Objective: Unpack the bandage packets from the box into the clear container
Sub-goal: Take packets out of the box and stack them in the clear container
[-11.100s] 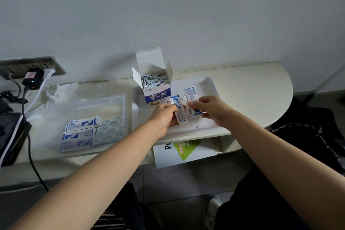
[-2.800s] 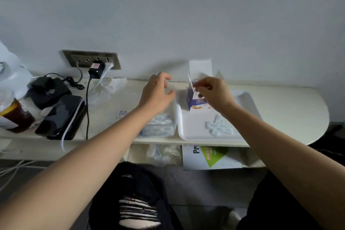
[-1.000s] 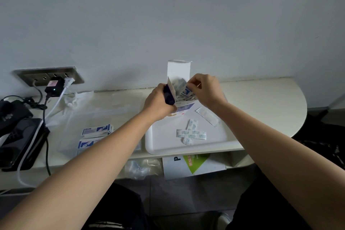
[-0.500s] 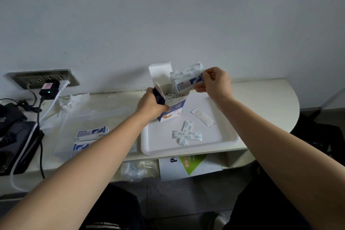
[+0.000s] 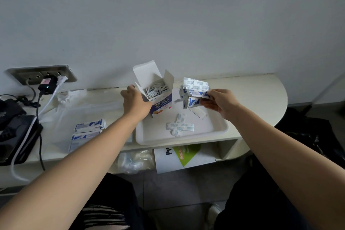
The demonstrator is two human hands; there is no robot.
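The open white and blue bandage box (image 5: 162, 103) stands tilted at the back of the white tray (image 5: 220, 130), still holding several packets. My left hand (image 5: 134, 102) grips its left side. My right hand (image 5: 219, 102) pinches a bundle of bandage packets (image 5: 194, 93) in the air, right of the box and above the tray. Several loose packets (image 5: 179, 127) lie crossed on the tray. The clear container (image 5: 61, 115) sits left of the tray with stacked packets (image 5: 89, 127) inside.
A wall socket strip (image 5: 40, 74) with a black plug and white cable is at the back left. Black devices (image 5: 15, 132) lie at the table's left end. A white and green box (image 5: 183, 157) and a plastic bag (image 5: 133, 159) sit on the shelf below.
My right hand has drawn the bundle of packets out of the box and carried it right and slightly down. My left hand keeps holding the box, which now stands a little straighter.
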